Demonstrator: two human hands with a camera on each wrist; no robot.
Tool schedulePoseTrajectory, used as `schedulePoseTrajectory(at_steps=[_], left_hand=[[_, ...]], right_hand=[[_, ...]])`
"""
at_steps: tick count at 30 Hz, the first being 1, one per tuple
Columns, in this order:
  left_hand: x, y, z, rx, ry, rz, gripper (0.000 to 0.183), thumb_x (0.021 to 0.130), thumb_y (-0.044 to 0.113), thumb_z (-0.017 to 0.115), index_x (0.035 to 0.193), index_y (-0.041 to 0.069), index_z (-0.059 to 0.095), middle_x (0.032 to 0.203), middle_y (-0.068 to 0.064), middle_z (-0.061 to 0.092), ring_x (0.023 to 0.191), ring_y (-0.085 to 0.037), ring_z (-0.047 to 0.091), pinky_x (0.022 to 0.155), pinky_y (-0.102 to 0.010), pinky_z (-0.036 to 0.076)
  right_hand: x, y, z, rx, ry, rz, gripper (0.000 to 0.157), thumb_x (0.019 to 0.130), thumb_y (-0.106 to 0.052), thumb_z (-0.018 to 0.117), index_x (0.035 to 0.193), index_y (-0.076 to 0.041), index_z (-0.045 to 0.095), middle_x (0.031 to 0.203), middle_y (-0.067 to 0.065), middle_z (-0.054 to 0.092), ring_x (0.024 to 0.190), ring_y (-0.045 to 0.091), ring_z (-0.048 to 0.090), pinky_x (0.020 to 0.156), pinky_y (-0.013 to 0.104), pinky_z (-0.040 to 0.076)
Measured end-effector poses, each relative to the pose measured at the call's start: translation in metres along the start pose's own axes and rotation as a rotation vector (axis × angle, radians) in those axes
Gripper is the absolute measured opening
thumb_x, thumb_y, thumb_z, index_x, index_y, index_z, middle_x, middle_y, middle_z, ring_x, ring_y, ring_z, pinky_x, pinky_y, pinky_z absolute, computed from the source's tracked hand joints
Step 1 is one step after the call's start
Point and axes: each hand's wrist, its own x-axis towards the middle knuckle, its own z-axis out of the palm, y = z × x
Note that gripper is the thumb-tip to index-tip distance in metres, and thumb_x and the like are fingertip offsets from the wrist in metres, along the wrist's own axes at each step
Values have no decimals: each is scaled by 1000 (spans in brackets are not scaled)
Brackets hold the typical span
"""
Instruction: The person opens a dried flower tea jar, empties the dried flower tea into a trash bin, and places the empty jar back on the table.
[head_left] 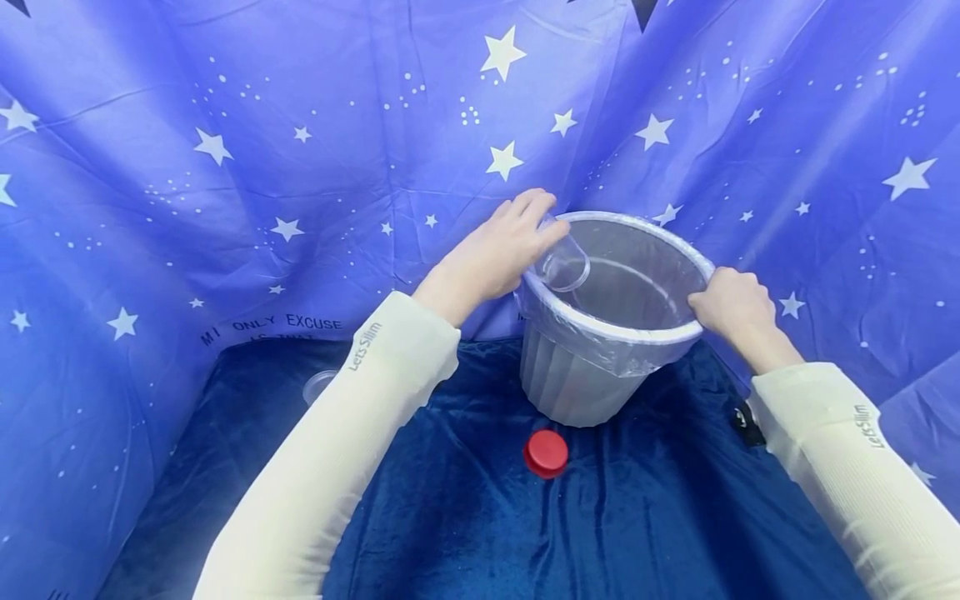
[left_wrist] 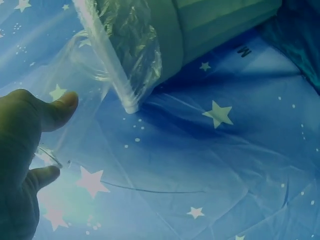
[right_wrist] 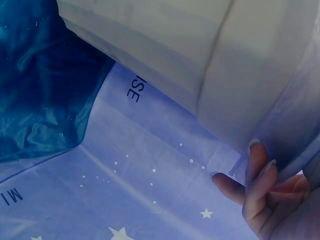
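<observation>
Clear cup (head_left: 573, 265): pinched in part-spread left hand (head_left: 504, 242), tilted at bin (head_left: 573, 379) mouth | Right hand (head_left: 735, 307): curled over opposite rim; outside fingers (right_wrist: 262, 186) visible only from right wrist | Red round object (head_left: 546, 454): below both grips, head view only

Glossy plas. cup (head_left: 574, 271), matt ridged plas. bin (head_left: 573, 390), shiny crinkled film liner (head_left: 622, 357), velvety cloth w/ sheen (head_left: 450, 517)

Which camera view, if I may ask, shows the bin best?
The head view, because it takes in nearly the whole bin: rim, plastic liner, inside and outer wall. The left wrist view catches only part of its rim, liner and side; the right wrist view shows mostly a close stretch of its wall.
</observation>
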Motion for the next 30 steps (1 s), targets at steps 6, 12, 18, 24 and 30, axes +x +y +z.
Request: schedulePoseTrajectory(at_steps=[6,12,18,24,30], left_hand=[[2,1,-1,59,-24,41,57,90,-11,50,143,10,45,156,-18,33,152,-34,22,120,-48,30],[5,1,-2,117,-26,93,47,98,-7,41,141,12,45,157,-14,34,152,-32,21,120,-49,29],[7,7,-3,231,-66,113,47,100,-8,36,142,13,42,158,-12,31,153,-31,20,120,-48,28],[7,8,-2,236,-66,100,49,99,-9,37,142,13,41,158,-12,31,152,-31,21,120,-49,29],[5,4,3,240,4,90,46,97,-10,38,137,12,45,153,-16,37,148,-34,29,116,-48,35]], right_hand=[[1,0,0,1,0,2,48,88,-28,50,104,17,55,108,47,54,96,64,55,64,61,48],[0,0,0,-5,-4,4,48,89,-28,50,106,17,55,108,46,54,96,63,55,66,61,48],[0,-1,-1,-10,-6,6,49,89,-27,50,107,18,54,109,47,54,97,63,55,66,62,48],[0,-2,-1,-10,-14,13,49,90,-28,50,108,18,54,110,47,53,98,63,54,68,63,48],[-1,-2,-2,-11,-14,16,50,90,-28,50,109,18,53,110,47,52,99,64,54,69,63,48]])
